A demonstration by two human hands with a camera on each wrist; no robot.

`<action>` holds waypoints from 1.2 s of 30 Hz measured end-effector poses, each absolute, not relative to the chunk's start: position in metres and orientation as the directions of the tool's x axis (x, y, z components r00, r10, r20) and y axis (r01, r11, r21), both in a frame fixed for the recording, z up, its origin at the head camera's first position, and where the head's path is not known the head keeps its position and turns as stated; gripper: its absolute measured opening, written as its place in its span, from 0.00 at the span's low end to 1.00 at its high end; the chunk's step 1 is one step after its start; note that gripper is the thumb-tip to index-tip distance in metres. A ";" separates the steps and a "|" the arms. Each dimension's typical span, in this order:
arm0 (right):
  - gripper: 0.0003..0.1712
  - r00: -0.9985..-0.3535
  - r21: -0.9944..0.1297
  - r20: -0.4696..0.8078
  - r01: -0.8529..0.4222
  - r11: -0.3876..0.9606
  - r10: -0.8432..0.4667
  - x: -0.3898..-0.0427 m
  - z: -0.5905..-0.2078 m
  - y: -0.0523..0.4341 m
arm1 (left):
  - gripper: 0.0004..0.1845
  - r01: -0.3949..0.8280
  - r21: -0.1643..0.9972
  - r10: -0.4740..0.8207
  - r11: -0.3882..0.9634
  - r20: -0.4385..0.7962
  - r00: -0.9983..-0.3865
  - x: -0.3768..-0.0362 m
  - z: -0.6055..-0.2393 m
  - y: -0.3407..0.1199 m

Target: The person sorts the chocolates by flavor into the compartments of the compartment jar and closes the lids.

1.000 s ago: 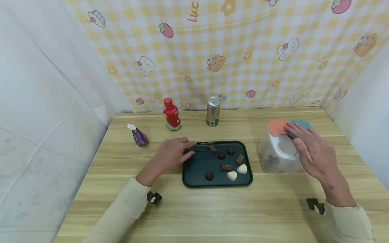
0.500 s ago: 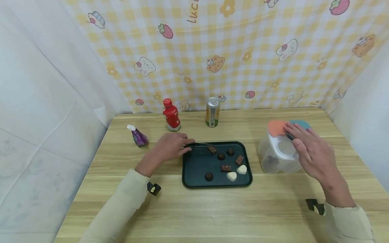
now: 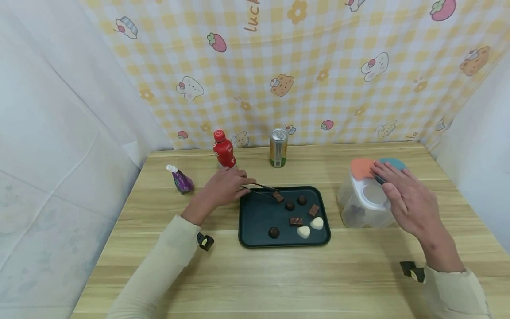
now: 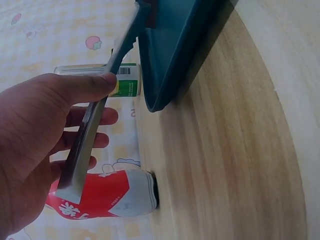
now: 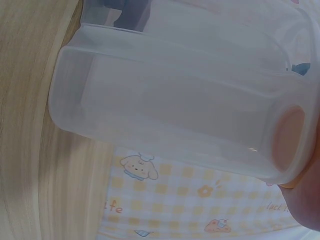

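My left hand (image 3: 229,185) pinches a pair of thin metal tongs (image 3: 260,188) just behind the dark tray's (image 3: 255,221) back left corner. The tong tips reach a brown chocolate (image 3: 278,196) on the tray. Several more chocolates, dark, brown and white, lie on the tray. In the left wrist view my thumb and fingers (image 4: 75,87) clamp the tongs (image 4: 87,142) beside the tray's rim (image 4: 170,75). My right hand (image 3: 398,190) rests with straight fingers on the white lid of a clear plastic container (image 3: 358,210), by its orange and teal flaps. The container (image 5: 190,110) fills the right wrist view.
A red bottle (image 3: 223,149) and a green-gold can (image 3: 278,147) stand behind the tray. A small purple pouch (image 3: 181,178) lies at the left. A checked cartoon curtain hangs at the table's back edge, with white sheets on both sides. Bare wood stretches in front of the tray.
My left hand has drawn back from the tray's left edge towards the red bottle and raised the tongs, which now slant down to the brown chocolate. The right hand has stayed put.
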State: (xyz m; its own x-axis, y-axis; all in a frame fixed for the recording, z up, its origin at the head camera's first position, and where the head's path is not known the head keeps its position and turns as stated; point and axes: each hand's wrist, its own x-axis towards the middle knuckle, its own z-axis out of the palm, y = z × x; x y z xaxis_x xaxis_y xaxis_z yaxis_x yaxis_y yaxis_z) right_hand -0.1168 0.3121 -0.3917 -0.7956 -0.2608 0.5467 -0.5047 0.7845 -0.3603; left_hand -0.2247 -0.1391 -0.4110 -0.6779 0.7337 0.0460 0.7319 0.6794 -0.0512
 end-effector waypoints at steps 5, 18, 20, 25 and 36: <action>0.24 -0.793 -0.358 0.551 -0.507 0.784 -0.261 -0.117 -0.391 0.312 | 0.17 0.738 -0.045 0.740 0.673 0.040 -0.672 -0.225 -0.413 -0.138; 0.24 -0.794 -0.368 0.549 -0.511 0.777 -0.262 -0.117 -0.391 0.312 | 0.16 0.737 0.047 0.738 0.674 -0.027 -0.674 -0.221 -0.417 -0.142; 0.24 -0.794 -0.366 0.548 -0.509 0.779 -0.262 -0.117 -0.391 0.312 | 0.17 0.738 0.076 0.742 0.670 -0.040 -0.669 -0.219 -0.418 -0.144; 0.24 -0.795 -0.367 0.549 -0.507 0.780 -0.259 -0.117 -0.391 0.312 | 0.17 0.750 0.140 0.760 0.646 -0.032 -0.649 -0.215 -0.421 -0.149; 0.24 -0.790 -0.361 0.553 -0.513 0.779 -0.264 -0.117 -0.391 0.311 | 0.15 0.763 0.133 0.768 0.632 0.028 -0.640 -0.210 -0.427 -0.150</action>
